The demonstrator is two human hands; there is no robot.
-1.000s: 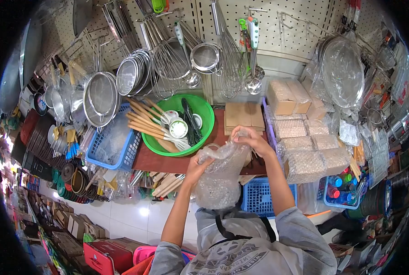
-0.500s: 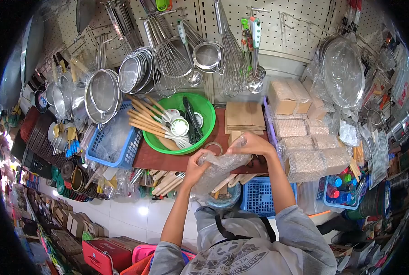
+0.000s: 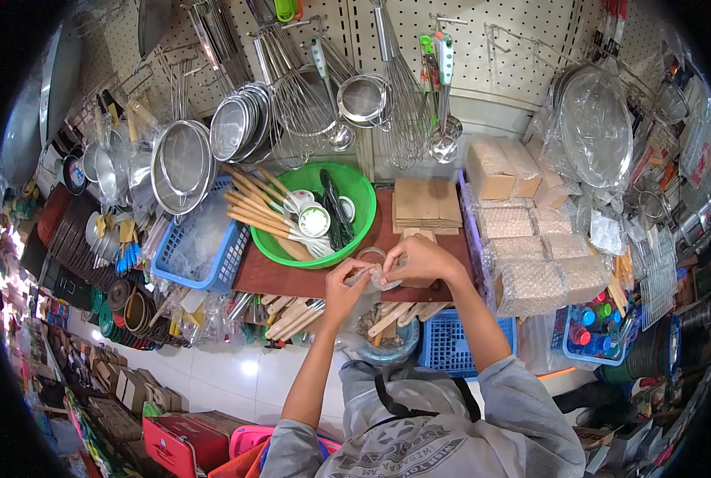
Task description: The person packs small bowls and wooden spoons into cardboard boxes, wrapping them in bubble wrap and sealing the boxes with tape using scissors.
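My left hand and my right hand are close together over the front of the brown table. Between their pinched fingertips is a piece of clear bubble wrap, gathered near the top and hanging down below my left hand. Just behind the fingers lies a roll of tape, partly covered. A small cardboard box sits behind my right hand, which hides part of it. Wooden handles stick out beneath the table edge, under the wrap.
A green basin with wooden-handled utensils stands at left, beside a blue basket. Flat cardboard pieces lie at the back. Bubble-wrapped boxes are stacked at right. Whisks and strainers hang from the pegboard.
My hands have come together. The bubble wrap, stretched wide between them before, is now bunched at the fingertips and hangs lower on the left. More of the small box shows.
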